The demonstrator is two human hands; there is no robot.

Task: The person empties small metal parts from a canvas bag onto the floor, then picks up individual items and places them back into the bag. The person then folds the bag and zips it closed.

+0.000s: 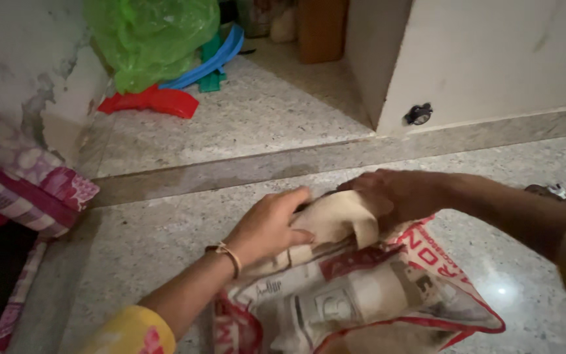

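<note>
A cream cloth bag (355, 295) with red and grey print lies on the speckled stone floor (165, 236) in front of me. My left hand (266, 226), a thin bangle at its wrist, grips the bunched top of the bag from the left. From the right, my right hand (401, 193) closes on the same folded cream top (339, 219). Both hands press together over the bag's mouth. What is inside the bag is hidden.
A raised stone step (244, 124) runs behind the bag. On it sit a green plastic bag (149, 36), red plastic pieces (152, 101) and blue-green plastic items (214, 59). A white cabinet corner (479, 59) stands at right. Patterned pink fabric (21, 177) hangs at left.
</note>
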